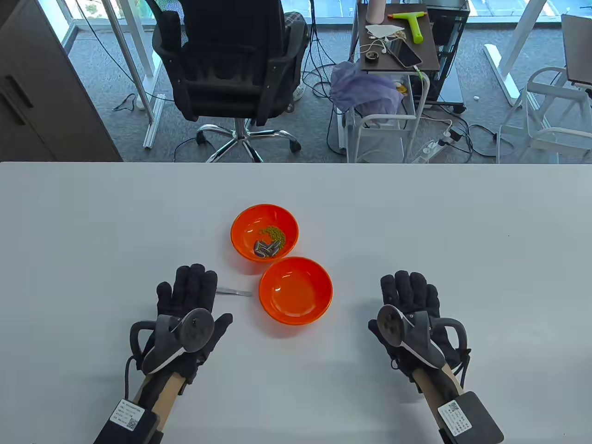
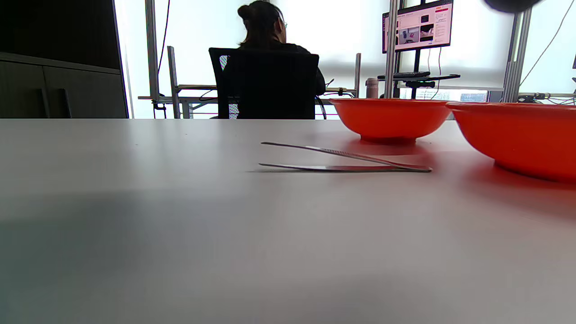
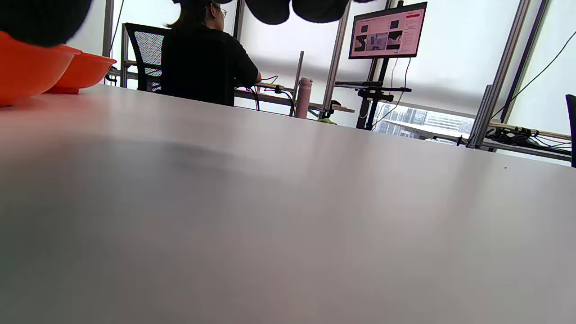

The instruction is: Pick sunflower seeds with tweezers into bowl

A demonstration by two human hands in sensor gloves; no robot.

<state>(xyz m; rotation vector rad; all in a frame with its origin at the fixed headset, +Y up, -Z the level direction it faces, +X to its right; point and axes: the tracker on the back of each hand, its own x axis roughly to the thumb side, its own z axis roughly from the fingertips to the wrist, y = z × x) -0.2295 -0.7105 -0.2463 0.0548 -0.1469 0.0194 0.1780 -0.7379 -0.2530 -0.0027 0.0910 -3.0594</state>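
Two orange bowls sit mid-table. The far bowl (image 1: 264,232) holds striped sunflower seeds (image 1: 267,249) and green beans (image 1: 274,233). The near bowl (image 1: 296,290) is empty. Metal tweezers (image 1: 234,292) lie flat on the table just left of the near bowl, partly under my left fingertips in the table view. They also show in the left wrist view (image 2: 346,162), lying free. My left hand (image 1: 192,300) rests flat, fingers extended, holding nothing. My right hand (image 1: 409,300) rests flat to the right of the bowls, empty. Both bowls show in the left wrist view (image 2: 390,118) (image 2: 522,135).
The white table (image 1: 462,222) stretches wide on both sides. Beyond its far edge stand an office chair (image 1: 231,60) and a cart (image 1: 397,41). A person sits at a desk in the background of the wrist views (image 2: 270,58).
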